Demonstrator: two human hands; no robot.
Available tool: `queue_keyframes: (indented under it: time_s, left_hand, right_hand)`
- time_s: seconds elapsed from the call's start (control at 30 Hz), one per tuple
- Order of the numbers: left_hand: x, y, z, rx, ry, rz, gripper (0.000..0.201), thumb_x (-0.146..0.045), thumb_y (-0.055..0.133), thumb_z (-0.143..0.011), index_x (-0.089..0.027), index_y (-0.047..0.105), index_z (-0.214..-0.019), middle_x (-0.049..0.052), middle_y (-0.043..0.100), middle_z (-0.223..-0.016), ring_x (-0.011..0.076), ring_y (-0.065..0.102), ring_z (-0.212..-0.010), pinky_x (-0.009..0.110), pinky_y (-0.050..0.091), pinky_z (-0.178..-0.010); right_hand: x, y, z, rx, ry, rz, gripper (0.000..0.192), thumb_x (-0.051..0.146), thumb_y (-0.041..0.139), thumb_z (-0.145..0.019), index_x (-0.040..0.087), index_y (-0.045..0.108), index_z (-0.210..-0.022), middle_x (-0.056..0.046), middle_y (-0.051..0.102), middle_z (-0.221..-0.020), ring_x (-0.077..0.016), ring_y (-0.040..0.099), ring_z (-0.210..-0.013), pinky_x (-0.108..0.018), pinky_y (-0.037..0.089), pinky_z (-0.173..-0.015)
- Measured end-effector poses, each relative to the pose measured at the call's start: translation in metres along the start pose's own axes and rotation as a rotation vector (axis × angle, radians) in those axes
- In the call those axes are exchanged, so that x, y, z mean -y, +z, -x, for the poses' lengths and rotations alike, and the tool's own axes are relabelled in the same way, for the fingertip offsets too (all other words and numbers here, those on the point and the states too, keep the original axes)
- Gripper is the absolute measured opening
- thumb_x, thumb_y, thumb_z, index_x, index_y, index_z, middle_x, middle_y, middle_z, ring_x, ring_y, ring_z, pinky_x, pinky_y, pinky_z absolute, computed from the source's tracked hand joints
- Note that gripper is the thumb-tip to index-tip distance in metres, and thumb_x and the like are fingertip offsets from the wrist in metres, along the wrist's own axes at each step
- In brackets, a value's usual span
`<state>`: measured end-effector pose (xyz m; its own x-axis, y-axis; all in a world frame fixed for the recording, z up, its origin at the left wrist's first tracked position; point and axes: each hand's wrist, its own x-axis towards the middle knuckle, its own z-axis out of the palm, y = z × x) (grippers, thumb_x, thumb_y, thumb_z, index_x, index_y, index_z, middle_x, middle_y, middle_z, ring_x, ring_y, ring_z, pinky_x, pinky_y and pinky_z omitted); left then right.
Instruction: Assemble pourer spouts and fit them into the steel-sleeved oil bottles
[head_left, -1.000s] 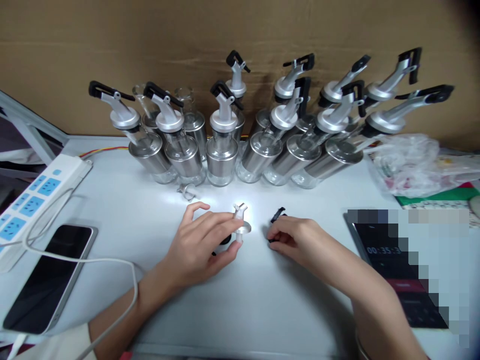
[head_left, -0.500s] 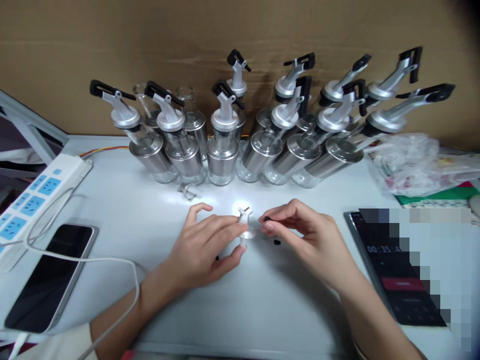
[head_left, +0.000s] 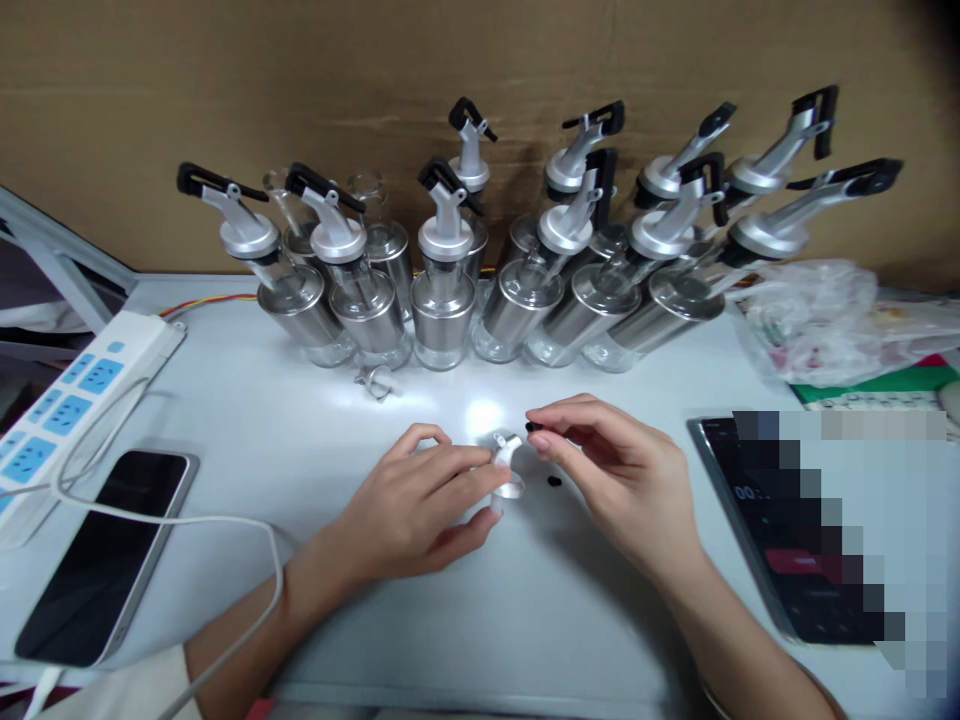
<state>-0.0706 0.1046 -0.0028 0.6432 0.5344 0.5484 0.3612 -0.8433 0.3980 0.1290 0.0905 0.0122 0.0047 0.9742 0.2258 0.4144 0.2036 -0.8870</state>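
My left hand (head_left: 420, 500) pinches a small silver pourer spout (head_left: 506, 465) just above the white table (head_left: 487, 620), its nozzle pointing up and right. My right hand (head_left: 615, 470) holds a tiny black cap piece (head_left: 534, 427) between thumb and forefinger, right next to the spout's tip. A small black bit (head_left: 554, 484) shows under the right hand. Both hands sit at the table's middle, in front of the row of bottles.
Several steel-and-glass oil bottles (head_left: 442, 290) with black-levered spouts line the cardboard wall. A loose spout part (head_left: 373, 380) lies before them. A power strip (head_left: 67, 390), a phone (head_left: 97, 555) with white cable, a plastic bag (head_left: 810, 320) and a tablet (head_left: 795, 540) flank the hands.
My right hand lifted off the table with the black piece and came left up to the spout's tip. My left hand shifted the spout slightly right and down.
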Motion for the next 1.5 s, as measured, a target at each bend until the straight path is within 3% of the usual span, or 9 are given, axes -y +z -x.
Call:
queue_keyframes:
  time_s: [0.13,0.43,1.1,1.5]
  left_hand:
    - [-0.0006,-0.0003,0.0,-0.013,-0.009,0.004,0.02,-0.018,0.054,-0.087,-0.016,0.054,-0.107,0.004,0.071,-0.093,0.0108,0.066,-0.08,0.029,0.044,-0.084]
    - [-0.0013,0.0001,0.0014,-0.018,-0.027,0.007,0.02,-0.019,0.054,-0.088,-0.018,0.053,-0.108,0.004,0.072,-0.094,0.0105,0.067,-0.081,0.03,0.043,-0.087]
    - [-0.0006,-0.0014,0.0013,0.0,-0.029,0.012,0.022,-0.02,0.055,-0.087,-0.017,0.052,-0.109,0.005,0.072,-0.096,0.0107,0.068,-0.083,0.03,0.044,-0.087]
    - [-0.0021,-0.0021,0.0002,-0.025,0.0,0.014,0.024,-0.016,0.054,-0.084,-0.015,0.053,-0.109,0.007,0.072,-0.097,0.0116,0.067,-0.085,0.027,0.048,-0.079]
  right_hand:
    - [-0.0015,-0.0007,-0.0004,-0.022,-0.056,0.009,0.01,0.018,0.062,-0.083,0.023,0.069,-0.087,-0.003,0.07,-0.087,-0.0149,0.066,-0.077,-0.026,0.054,-0.066]
    - [0.0005,-0.0001,0.0008,0.016,-0.106,0.033,0.016,0.015,0.06,-0.084,0.024,0.071,-0.092,-0.003,0.07,-0.085,-0.0152,0.066,-0.08,-0.027,0.054,-0.07]
    - [0.0022,0.0011,0.0056,-0.042,-0.024,-0.091,0.011,0.016,0.067,-0.079,0.024,0.071,-0.086,-0.004,0.073,-0.084,-0.0178,0.068,-0.079,-0.031,0.057,-0.07]
    - [0.0035,0.0024,0.0045,-0.056,0.033,-0.19,0.004,0.017,0.069,-0.077,0.021,0.067,-0.077,-0.005,0.072,-0.081,-0.0174,0.068,-0.077,-0.032,0.058,-0.069]
